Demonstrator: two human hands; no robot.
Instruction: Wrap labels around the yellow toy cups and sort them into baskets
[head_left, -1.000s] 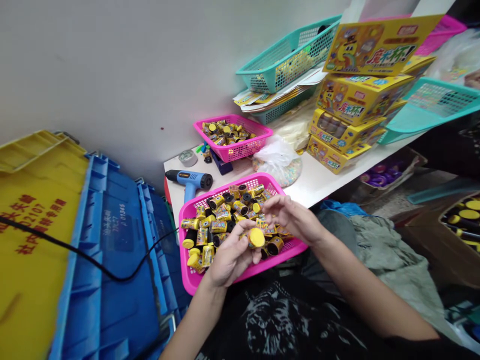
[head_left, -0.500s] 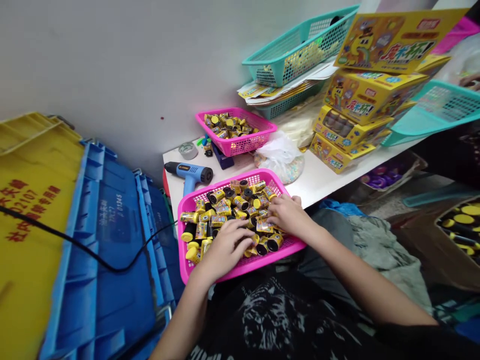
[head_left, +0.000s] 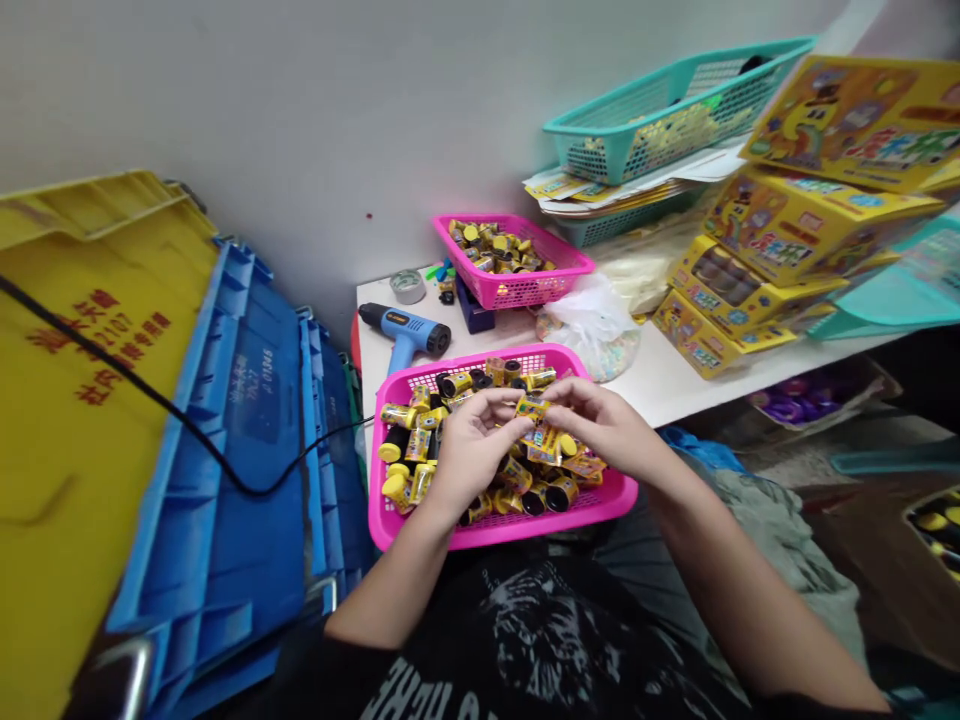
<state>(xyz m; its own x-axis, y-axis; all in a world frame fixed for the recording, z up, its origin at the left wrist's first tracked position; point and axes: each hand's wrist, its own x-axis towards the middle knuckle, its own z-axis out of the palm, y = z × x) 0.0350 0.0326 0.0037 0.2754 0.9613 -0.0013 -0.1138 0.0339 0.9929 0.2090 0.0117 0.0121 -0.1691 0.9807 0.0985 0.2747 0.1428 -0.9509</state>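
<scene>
Over a pink basket (head_left: 499,538) full of small yellow-and-black tubs (head_left: 517,475) in printed wraps, my two hands meet. Between them is a small yellow printed wrapper (head_left: 533,408); whether a tub sits inside it I cannot tell. My left hand (head_left: 480,445) pinches its left side with thumb and fingers. From the other side my right hand (head_left: 607,425) grips it by the fingertips. More tubs and loose yellow wrappers (head_left: 581,463) lie just below my hands.
A blue heat gun (head_left: 405,330) and a tape roll (head_left: 407,286) lie behind the basket. Farther back stand a second pink basket (head_left: 517,290), a plastic bag (head_left: 596,325), teal baskets (head_left: 615,160) and stacked yellow boxes (head_left: 795,230). Blue crates (head_left: 232,430) rise at left; a black cord (head_left: 180,430) crosses them.
Both hands have lifted from among the tubs and come together at the basket's middle, now holding a yellow wrapper. The camera view has shifted, so the surroundings sit farther right.
</scene>
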